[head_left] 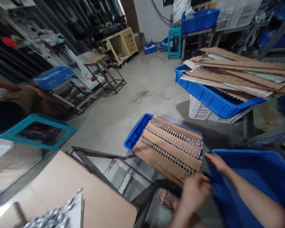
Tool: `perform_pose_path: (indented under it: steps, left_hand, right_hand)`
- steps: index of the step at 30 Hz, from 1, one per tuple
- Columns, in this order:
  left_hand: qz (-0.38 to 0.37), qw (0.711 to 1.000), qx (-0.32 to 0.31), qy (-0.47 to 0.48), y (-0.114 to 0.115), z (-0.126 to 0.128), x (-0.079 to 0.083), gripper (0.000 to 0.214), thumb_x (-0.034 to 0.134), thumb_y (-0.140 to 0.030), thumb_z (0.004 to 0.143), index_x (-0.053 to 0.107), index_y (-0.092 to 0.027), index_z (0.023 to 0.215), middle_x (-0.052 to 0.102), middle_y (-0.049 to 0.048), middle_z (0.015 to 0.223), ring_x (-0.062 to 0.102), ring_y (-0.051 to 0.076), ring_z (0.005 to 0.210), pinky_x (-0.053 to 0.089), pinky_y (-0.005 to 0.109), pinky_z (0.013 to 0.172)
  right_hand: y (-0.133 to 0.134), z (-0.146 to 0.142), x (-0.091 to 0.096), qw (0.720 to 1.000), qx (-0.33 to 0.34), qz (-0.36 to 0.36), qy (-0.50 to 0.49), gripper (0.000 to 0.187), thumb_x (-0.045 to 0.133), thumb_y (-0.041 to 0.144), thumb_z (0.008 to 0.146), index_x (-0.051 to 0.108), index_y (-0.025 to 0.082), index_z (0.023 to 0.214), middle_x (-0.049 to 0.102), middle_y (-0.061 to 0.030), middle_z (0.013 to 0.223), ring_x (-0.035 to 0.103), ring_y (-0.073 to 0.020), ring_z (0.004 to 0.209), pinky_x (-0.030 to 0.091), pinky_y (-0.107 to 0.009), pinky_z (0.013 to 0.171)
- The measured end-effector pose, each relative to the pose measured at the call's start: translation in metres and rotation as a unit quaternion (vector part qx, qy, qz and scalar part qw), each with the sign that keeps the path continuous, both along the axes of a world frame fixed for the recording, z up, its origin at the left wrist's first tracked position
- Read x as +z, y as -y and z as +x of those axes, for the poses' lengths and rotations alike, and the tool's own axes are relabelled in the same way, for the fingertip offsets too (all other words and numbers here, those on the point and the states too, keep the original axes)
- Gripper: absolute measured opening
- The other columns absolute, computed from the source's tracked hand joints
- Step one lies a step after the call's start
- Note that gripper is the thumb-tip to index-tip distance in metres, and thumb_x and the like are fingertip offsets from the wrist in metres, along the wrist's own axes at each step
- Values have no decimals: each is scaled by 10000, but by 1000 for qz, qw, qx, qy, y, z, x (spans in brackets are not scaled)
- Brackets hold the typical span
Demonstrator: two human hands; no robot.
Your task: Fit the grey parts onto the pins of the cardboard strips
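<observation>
My left hand (194, 190) is curled shut at the near corner of a large blue bin (251, 177) at the lower right; what its fingers grip is hidden. My right hand (215, 161) rests on the bin's left rim, fingers wrapped over the edge. Just left of both hands sits a blue tray (135, 134) on the floor, filled with cardboard strips (171, 152) that carry rows of small metal parts.
A cardboard sheet (68, 190) with loose metal parts (49, 218) lies lower left on a metal frame. A blue bin of cardboard (211, 98) stands on a stand at right. Another person's arm (4, 85) shows at far left. A teal stool (38, 129) is near it.
</observation>
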State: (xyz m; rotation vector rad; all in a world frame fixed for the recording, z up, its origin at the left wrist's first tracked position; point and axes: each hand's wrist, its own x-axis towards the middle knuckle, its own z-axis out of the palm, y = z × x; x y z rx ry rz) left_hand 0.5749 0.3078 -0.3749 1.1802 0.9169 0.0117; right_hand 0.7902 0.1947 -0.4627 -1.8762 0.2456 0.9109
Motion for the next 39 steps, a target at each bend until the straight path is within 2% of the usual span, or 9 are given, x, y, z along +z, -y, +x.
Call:
perform_pose_path:
  steps: [3,5,7,10,13,19,26,35,39]
  left_hand:
    - [-59,993,101,-8,-30,25,-35,301,701,-357,761,640,-183,1000,676,78,866,657,188,782,546,278,670]
    - [-121,972,199,-14,-47,39,-59,320,721,-313,730,617,-164,993,672,76,886,659,157,741,542,250,657]
    - [-162,953,257,-22,-58,51,-82,344,728,-271,722,598,-158,1020,666,79,917,662,143,750,539,228,660]
    - [-173,947,270,-32,-64,64,-111,392,699,-244,757,553,-162,1111,659,82,949,669,147,797,540,213,655]
    - [-156,949,270,-37,-67,73,-125,432,666,-249,785,501,-180,1178,655,81,976,672,147,802,543,208,633]
    - [-112,954,276,-47,-82,76,-123,438,667,-302,792,502,-168,1175,654,103,1028,672,145,773,534,196,586]
    - [-115,958,260,-47,-88,83,-119,434,654,-299,793,504,-163,1177,646,94,1073,656,136,787,524,195,583]
    - [-126,960,243,-51,-89,78,-118,384,630,-280,798,544,-151,1150,647,81,1014,634,111,745,498,177,570]
    - [-125,962,238,-52,-91,73,-120,365,621,-259,794,553,-151,1136,645,81,1010,639,115,756,496,172,569]
  right_hand:
    - [-9,12,-29,998,-11,14,-55,144,602,276,911,665,153,873,706,-20,821,665,-158,687,553,-327,643]
    - [-11,18,-49,996,-28,35,-77,143,629,265,880,687,164,798,722,-19,718,678,-165,649,548,-307,629]
    - [-11,24,-69,993,-49,56,-92,109,672,262,824,713,187,757,740,-35,664,693,-184,631,549,-291,611]
    - [-12,31,-93,989,-73,78,-102,84,721,289,749,732,207,734,770,-59,684,712,-215,648,559,-294,597]
    - [-20,38,-106,987,-81,93,-99,115,736,324,714,735,209,714,781,-74,704,719,-235,663,561,-302,579]
    - [-41,45,-104,989,-88,90,-74,118,766,303,667,729,193,645,765,-69,636,672,-195,534,520,-265,485]
    - [-46,52,-95,995,-78,53,-41,138,771,322,636,724,193,621,761,-74,637,688,-223,579,518,-291,535]
    - [-55,51,-83,996,-54,66,-16,133,786,297,518,704,193,530,726,-50,549,661,-230,552,494,-304,535]
    - [-58,49,-83,996,-58,66,5,142,792,278,560,692,184,525,707,-27,527,647,-212,543,488,-295,551]
